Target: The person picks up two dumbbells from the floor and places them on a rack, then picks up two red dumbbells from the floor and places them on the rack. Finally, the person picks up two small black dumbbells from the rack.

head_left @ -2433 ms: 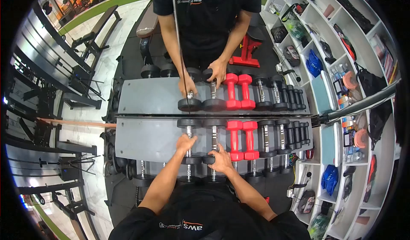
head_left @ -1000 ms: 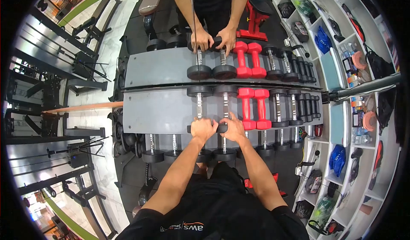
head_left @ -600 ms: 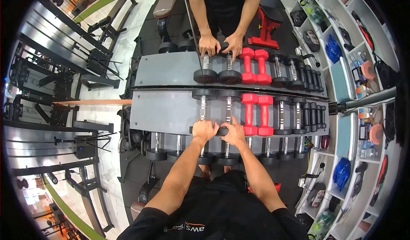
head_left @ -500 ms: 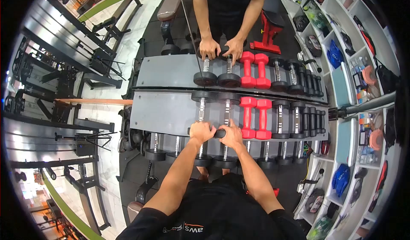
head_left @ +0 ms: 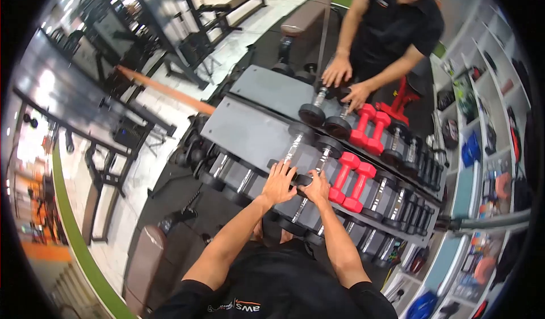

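Two dumbbells with black round heads and silver handles lie side by side on the grey upper shelf (head_left: pixel 227 120) of a rack. My left hand (head_left: pixel 277 184) rests with spread fingers over the near end of the left dumbbell (head_left: pixel 295 144). Its palm covers most of that near head. Just to the right, my right hand (head_left: pixel 317 187) has thumb and fingers around the near head of the second dumbbell (head_left: pixel 323 159). Both dumbbells stay on the shelf, tilted with the camera's view. Beside the right hand lies a pair of red dumbbells (head_left: pixel 344 177).
Smaller black dumbbells (head_left: pixel 406 208) continue along the shelf to the right. More dumbbells (head_left: pixel 245 180) sit on a lower tier. A mirror behind reflects the rack and my arms. A brown bench (head_left: pixel 145 265) stands at lower left, and white cubbies (head_left: pixel 454 262) line the right.
My view has turned, so the rack now slants down to the right. My left hand's fingers have opened out from their curl. The right hand stays at the second dumbbell's near head.
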### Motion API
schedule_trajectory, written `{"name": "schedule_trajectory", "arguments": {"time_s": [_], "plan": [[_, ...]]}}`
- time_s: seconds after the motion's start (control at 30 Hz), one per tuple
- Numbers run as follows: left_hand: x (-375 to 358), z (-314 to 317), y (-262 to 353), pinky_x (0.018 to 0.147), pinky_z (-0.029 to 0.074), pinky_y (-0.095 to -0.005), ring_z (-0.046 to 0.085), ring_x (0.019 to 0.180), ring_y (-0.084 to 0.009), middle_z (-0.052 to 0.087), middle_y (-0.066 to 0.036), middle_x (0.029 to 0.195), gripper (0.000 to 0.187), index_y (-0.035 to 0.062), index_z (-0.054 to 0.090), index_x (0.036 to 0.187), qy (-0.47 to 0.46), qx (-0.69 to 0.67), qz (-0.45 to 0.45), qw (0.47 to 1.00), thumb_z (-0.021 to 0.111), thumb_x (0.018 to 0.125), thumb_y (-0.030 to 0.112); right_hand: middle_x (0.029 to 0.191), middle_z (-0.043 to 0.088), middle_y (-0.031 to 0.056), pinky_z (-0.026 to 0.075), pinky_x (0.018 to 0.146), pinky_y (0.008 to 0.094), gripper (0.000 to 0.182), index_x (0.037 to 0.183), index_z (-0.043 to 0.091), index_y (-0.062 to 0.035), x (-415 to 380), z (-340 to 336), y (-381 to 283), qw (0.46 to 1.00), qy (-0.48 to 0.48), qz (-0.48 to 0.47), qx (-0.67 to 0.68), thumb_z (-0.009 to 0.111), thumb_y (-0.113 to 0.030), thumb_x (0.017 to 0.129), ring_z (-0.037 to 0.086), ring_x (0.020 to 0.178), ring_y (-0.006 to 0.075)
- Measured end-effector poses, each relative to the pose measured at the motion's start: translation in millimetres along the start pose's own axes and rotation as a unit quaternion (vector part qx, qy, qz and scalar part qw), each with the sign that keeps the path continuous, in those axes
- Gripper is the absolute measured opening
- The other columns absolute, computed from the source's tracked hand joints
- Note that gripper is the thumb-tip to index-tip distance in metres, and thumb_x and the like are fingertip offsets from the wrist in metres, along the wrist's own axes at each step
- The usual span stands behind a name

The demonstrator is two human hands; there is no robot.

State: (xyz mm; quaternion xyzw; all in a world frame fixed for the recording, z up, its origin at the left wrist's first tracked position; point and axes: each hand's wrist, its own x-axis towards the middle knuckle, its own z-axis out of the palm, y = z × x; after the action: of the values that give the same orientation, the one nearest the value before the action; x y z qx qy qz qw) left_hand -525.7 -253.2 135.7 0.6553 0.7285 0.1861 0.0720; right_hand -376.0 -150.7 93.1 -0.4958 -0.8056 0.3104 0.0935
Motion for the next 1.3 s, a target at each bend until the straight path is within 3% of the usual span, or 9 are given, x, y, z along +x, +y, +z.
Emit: {"name": "schedule_trajectory", "arguments": {"time_s": [0.2,0.23,0.37,0.47,0.63,0.77,0.87,1.03,1.3], "plan": [[-58,-17,14,0.111,0.027,-0.0542,0.034,0.136,-0.0424,0.036,-0.024,0.147,0.078,0.0042,0.041,0.141,0.050,-0.086,-0.094,0.991,0.071,0.075,0.033,0.136,0.044,0.0240,0.042,0.096,0.0599,0.092,0.138,0.041,-0.0163,-2,-10,2,0.999,-0.049,-0.016,-0.012,0.089,-0.036,0.063,0.049,0.123,0.0434],[-70,-14,13,0.112,0.027,-0.0536,0.034,0.136,-0.0422,0.036,-0.023,0.147,0.078,0.0042,0.041,0.141,0.064,-0.102,-0.110,0.987,0.072,0.075,0.033,0.144,0.036,0.0266,0.033,0.103,0.0649,0.099,0.144,0.033,-0.0146,-3,-13,0,0.996,-0.083,-0.012,-0.023,0.087,-0.037,0.064,0.037,0.134,0.0450],[-108,-16,7,0.111,0.030,-0.0502,0.036,0.136,-0.0411,0.037,-0.023,0.147,0.079,0.0037,0.041,0.141,0.111,-0.138,-0.155,0.972,0.073,0.074,0.033,0.153,0.025,0.0247,0.019,0.114,0.0612,0.091,0.141,0.038,-0.0109,-40,-32,-27,0.969,-0.011,-0.203,-0.139,0.084,-0.032,0.066,0.019,0.144,0.0439],[-142,-18,5,0.110,0.033,-0.0495,0.037,0.136,-0.0409,0.037,-0.024,0.147,0.078,0.0036,0.042,0.141,0.138,-0.168,-0.203,0.955,0.072,0.076,0.034,0.154,0.025,0.0232,0.017,0.115,0.0593,0.086,0.140,0.042,-0.0110,-64,-33,-43,0.908,-0.050,-0.402,-0.105,0.082,-0.029,0.066,0.020,0.144,0.0431],[-207,-21,11,0.112,0.032,-0.0481,0.036,0.137,-0.0421,0.036,-0.025,0.148,0.076,0.0025,0.040,0.142,0.172,-0.227,-0.288,0.914,0.071,0.080,0.035,0.146,0.039,0.0177,0.029,0.109,0.0545,0.067,0.132,0.052,-0.0122,-100,-8,-76,0.858,-0.151,-0.488,0.044,0.078,-0.017,0.070,0.036,0.135,0.0398],[-253,-18,26,0.113,0.034,-0.0446,0.039,0.137,-0.0398,0.040,-0.024,0.146,0.072,0.0025,0.042,0.140,0.192,-0.261,-0.319,0.891,0.072,0.082,0.031,0.116,0.061,0.0115,0.051,0.086,0.0382,0.029,0.107,0.064,-0.0054,-136,12,-106,0.833,-0.200,-0.479,0.189,0.072,-0.007,0.079,0.063,0.102,0.0294],[-286,-19,42,0.111,0.037,-0.0428,0.041,0.136,-0.0382,0.043,-0.023,0.143,0.067,0.0029,0.045,0.137,0.206,-0.273,-0.344,0.875,0.072,0.082,0.029,0.101,0.065,0.0116,0.052,0.077,0.0314,0.021,0.097,0.065,-0.0021,-172,18,-126,0.835,-0.309,-0.369,0.267,0.075,-0.002,0.079,0.064,0.087,0.0226],[-338,-31,73,0.104,0.043,-0.0410,0.049,0.129,-0.0314,0.049,-0.016,0.140,0.061,0.0051,0.049,0.135,0.255,-0.316,-0.379,0.831,0.072,0.083,0.026,0.072,0.063,0.0010,0.043,0.055,0.0232,0.013,0.085,0.064,-0.0018,-219,30,-149,0.807,-0.376,-0.364,0.273,0.076,-0.005,0.082,0.054,0.062,0.0055],[-425,-71,120,0.091,0.050,-0.0373,0.060,0.114,-0.0252,0.058,-0.012,0.129,0.053,0.0053,0.053,0.133,0.342,-0.351,-0.426,0.760,0.071,0.085,0.023,0.081,0.066,0.0065,0.053,0.059,0.0280,0.013,0.088,0.065,-0.0011,-290,27,-198,0.754,-0.440,-0.456,0.172,0.074,-0.009,0.084,0.065,0.069,0.0146]]}}
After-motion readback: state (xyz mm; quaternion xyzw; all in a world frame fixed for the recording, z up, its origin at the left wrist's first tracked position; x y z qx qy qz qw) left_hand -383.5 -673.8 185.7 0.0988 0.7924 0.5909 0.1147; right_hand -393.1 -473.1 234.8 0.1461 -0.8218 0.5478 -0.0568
